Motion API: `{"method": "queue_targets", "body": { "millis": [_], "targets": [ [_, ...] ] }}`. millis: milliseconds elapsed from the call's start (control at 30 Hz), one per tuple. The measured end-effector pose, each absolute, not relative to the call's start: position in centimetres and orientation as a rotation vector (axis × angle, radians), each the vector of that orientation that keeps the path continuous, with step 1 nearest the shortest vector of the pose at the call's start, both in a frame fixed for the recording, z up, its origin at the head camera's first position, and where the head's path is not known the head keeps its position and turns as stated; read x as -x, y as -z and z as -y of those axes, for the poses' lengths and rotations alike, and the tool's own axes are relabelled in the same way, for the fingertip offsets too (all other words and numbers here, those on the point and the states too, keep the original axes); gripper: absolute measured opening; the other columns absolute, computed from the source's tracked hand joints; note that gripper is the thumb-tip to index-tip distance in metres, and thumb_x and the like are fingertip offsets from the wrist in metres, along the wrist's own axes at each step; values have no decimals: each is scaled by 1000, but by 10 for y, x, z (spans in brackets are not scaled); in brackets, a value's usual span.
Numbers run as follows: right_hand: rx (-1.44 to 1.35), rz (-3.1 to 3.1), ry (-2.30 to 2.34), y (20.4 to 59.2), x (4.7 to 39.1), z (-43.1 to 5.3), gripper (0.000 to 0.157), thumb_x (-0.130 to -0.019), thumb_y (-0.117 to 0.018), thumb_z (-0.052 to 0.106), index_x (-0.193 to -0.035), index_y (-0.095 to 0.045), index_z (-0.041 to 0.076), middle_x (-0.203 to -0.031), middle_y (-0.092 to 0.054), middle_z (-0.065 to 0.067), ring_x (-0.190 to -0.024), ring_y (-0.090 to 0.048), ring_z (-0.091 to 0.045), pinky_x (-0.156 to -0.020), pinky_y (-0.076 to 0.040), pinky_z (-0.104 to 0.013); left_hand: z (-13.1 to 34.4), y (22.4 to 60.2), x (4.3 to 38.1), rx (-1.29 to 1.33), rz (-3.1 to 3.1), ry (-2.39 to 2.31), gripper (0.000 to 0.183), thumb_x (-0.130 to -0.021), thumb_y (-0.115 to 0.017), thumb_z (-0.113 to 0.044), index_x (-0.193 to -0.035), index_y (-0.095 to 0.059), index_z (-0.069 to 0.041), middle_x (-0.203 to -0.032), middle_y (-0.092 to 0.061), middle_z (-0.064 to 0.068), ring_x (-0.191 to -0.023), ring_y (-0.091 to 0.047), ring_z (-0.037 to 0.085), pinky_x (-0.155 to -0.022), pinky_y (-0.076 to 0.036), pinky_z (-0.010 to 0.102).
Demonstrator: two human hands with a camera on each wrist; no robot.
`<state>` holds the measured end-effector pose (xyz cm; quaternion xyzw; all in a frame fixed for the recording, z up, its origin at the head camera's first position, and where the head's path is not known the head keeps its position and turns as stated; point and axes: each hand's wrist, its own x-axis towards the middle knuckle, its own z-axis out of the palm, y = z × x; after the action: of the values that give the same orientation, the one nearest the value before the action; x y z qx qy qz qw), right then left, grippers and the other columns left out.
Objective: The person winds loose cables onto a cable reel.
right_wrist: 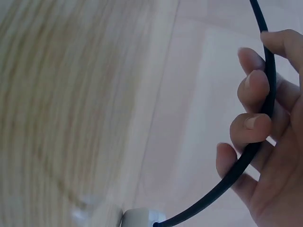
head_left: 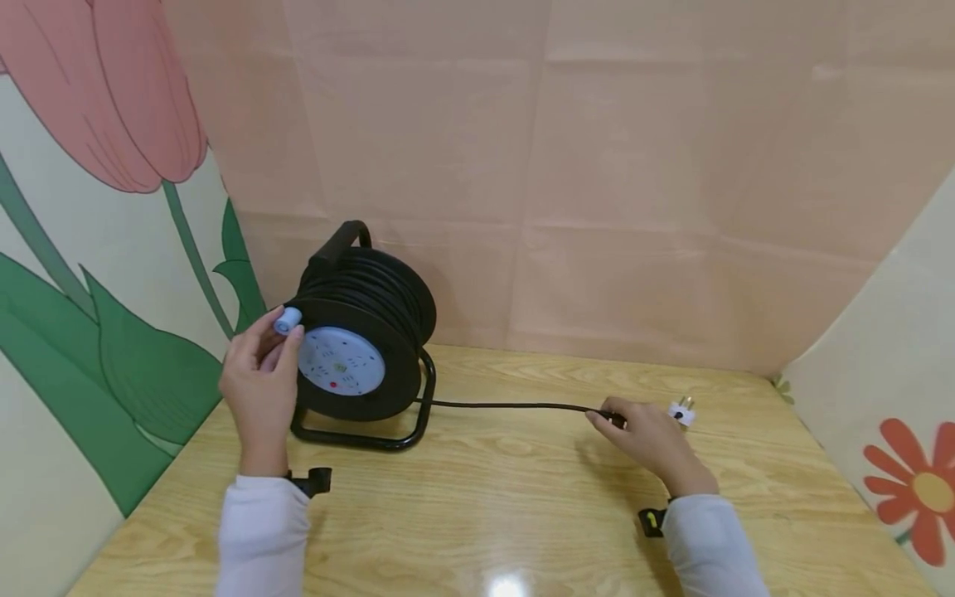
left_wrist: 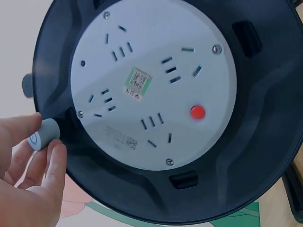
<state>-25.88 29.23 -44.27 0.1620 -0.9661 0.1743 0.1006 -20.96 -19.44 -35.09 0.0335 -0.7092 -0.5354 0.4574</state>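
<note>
A black cable reel (head_left: 358, 332) stands on its tube frame, cable wound round its drum. Its pale socket face (left_wrist: 151, 90) has several slots and a red button (left_wrist: 198, 112). At the reel's rim, my left hand (head_left: 261, 377) pinches a small light-blue crank knob (left_wrist: 46, 134) between thumb and fingers. Off to the right, my right hand (head_left: 649, 435) has its fingers curled round the black cable (head_left: 515, 405), which runs fairly straight from the reel's lower side. Just beyond that hand is the white plug (head_left: 682, 412) on the cable's end, pins pointing up and away.
Both hands work over a wood-grain table (head_left: 485, 497). A plain pinkish backdrop (head_left: 597, 182) rises behind it, with flower-printed panels at left and right. The reel's black carrying handle (head_left: 339, 242) sticks up at the top, near the backdrop.
</note>
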Motion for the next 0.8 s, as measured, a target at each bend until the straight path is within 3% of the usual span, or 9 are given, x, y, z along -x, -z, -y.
{"method": "queue_targets", "body": {
  "millis": [133,367,433,533,600,633,667,700,800],
  "targets": [
    [-419,2881,-526,444,259,-292,36,-97,-56,59,-85,-63,25,-61,-47,6,-51,-39,-13,-47,-31,-30,191,353,212,-51,1782,1177,33,-95,-71,-16,-126,-70,-9,-107,-60,12,-98,-64,12,-90,-49,18],
    [-529,2873,-607,443,259,-289,34,-102,-54,50,-101,-69,19,-72,-55,11,-57,-46,-10,-53,-39,-30,186,354,213,-1,1797,1071,33,-94,-71,-15,-127,-70,-9,-108,-61,16,-99,-66,20,-91,-47,15],
    [-533,2836,-588,443,259,-289,36,-100,-55,52,-97,-69,20,-69,-54,11,-55,-45,-10,-52,-40,-32,184,354,213,9,1800,1059,33,-94,-71,-15,-127,-70,-10,-108,-61,15,-99,-67,21,-91,-47,15],
    [-486,2791,-536,444,260,-291,38,-96,-58,58,-86,-68,22,-63,-51,11,-54,-44,-11,-74,-50,-48,181,354,213,35,1797,1038,33,-94,-71,-15,-127,-71,-11,-107,-61,16,-99,-66,22,-91,-47,16],
    [-443,2777,-524,443,261,-294,40,-94,-60,61,-81,-66,24,-61,-51,11,-55,-46,-12,-93,-40,-68,178,354,213,53,1787,1023,32,-94,-71,-14,-126,-71,-10,-106,-61,16,-98,-66,23,-90,-48,16],
    [-429,2781,-537,443,261,-295,40,-93,-61,61,-81,-67,23,-62,-52,12,-58,-48,-12,-98,-28,-76,177,354,214,63,1782,1013,32,-94,-71,-13,-125,-71,-10,-105,-61,16,-98,-66,24,-90,-48,16],
    [-427,2788,-545,443,261,-296,39,-94,-61,59,-82,-67,23,-63,-54,12,-60,-49,-13,-97,-25,-79,175,354,214,71,1779,1002,31,-94,-72,-13,-125,-72,-10,-105,-61,16,-97,-66,25,-89,-48,15],
    [-438,2797,-556,442,262,-297,37,-95,-61,57,-83,-67,22,-65,-55,11,-61,-50,-13,-97,-26,-78,174,354,214,78,1775,989,31,-93,-72,-12,-125,-72,-10,-104,-61,17,-96,-66,26,-89,-47,15],
    [-505,2812,-557,443,263,-297,30,-100,-60,47,-90,-69,20,-74,-59,11,-66,-53,-11,-81,-47,-55,172,354,215,88,1768,950,31,-92,-74,-10,-123,-73,-10,-102,-62,16,-94,-67,28,-87,-46,13]
  ]
}}
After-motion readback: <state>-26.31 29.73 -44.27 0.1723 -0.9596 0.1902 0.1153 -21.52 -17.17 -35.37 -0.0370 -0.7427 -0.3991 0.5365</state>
